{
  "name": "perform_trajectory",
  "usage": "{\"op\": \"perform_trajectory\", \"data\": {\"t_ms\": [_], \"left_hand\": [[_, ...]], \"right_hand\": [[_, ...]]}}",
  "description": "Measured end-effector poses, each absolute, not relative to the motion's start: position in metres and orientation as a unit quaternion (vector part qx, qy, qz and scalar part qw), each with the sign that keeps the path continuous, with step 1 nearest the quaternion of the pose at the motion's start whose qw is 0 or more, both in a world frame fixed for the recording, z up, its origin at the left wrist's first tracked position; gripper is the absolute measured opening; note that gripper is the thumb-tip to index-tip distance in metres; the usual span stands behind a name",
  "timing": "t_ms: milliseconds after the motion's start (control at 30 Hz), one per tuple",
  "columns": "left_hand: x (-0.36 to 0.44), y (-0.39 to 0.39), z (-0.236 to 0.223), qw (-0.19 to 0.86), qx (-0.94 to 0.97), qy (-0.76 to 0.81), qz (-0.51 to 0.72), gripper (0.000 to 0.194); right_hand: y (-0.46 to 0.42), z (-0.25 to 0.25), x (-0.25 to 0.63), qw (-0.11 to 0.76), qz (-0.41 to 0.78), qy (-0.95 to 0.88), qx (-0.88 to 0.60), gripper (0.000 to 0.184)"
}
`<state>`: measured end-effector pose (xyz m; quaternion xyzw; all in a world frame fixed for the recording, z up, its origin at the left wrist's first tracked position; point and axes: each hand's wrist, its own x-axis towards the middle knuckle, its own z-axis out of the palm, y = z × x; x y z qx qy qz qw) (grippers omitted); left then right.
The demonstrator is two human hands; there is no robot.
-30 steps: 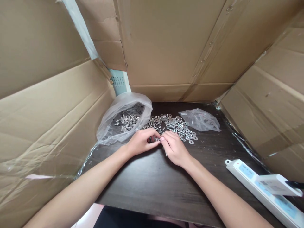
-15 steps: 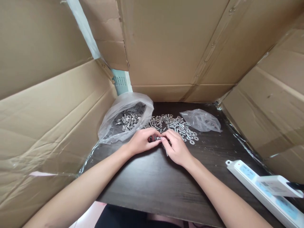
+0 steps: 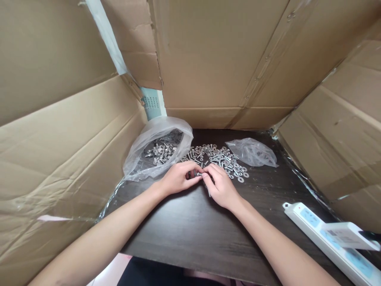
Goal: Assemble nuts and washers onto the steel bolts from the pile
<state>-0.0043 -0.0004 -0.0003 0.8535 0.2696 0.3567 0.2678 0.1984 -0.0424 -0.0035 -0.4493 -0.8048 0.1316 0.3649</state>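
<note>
My left hand (image 3: 177,178) and my right hand (image 3: 222,186) meet over the dark table (image 3: 190,230), fingertips pinched together on a small metal bolt (image 3: 198,174) held between them. A second thin metal piece pokes out below my right hand's fingers. Just behind the hands lies a loose pile of bolts, nuts and washers (image 3: 218,158). To the left an open clear plastic bag (image 3: 157,153) holds more assembled bolts.
A crumpled empty plastic bag (image 3: 253,153) lies at the back right. A white power strip (image 3: 330,238) with a plug sits at the near right. Cardboard walls (image 3: 59,131) enclose the table on the left, back and right.
Both hands stay pinched on the bolt; only the fingertips shift slightly. The view has drifted a little.
</note>
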Motion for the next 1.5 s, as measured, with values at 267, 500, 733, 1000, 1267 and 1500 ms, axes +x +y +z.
{"op": "perform_trajectory", "data": {"t_ms": [267,500,733,1000,1267,1500], "left_hand": [[-0.0041,-0.0009,0.0004,0.272,0.854,0.272,0.351,0.016],[-0.0041,-0.0002,0.0005,0.271,0.852,0.274,0.356,0.016],[-0.0044,-0.0005,-0.0005,0.27,0.853,0.274,0.352,0.015],[-0.0046,-0.0006,-0.0009,0.27,0.855,0.273,0.349,0.014],[-0.0036,-0.0014,0.0013,0.265,0.857,0.273,0.348,0.014],[-0.004,-0.0019,0.0022,0.263,0.858,0.27,0.349,0.015]], "right_hand": [[-0.0423,-0.0041,0.1985,0.363,0.138,-0.805,-0.448,0.017],[-0.0432,-0.0037,0.1992,0.363,0.138,-0.803,-0.452,0.016],[-0.0432,-0.0048,0.1982,0.352,0.136,-0.806,-0.456,0.017],[-0.0429,-0.0042,0.1978,0.352,0.121,-0.809,-0.454,0.018],[-0.0438,-0.0032,0.198,0.35,0.12,-0.811,-0.453,0.018],[-0.0437,-0.0031,0.1974,0.353,0.119,-0.813,-0.448,0.018]]}}
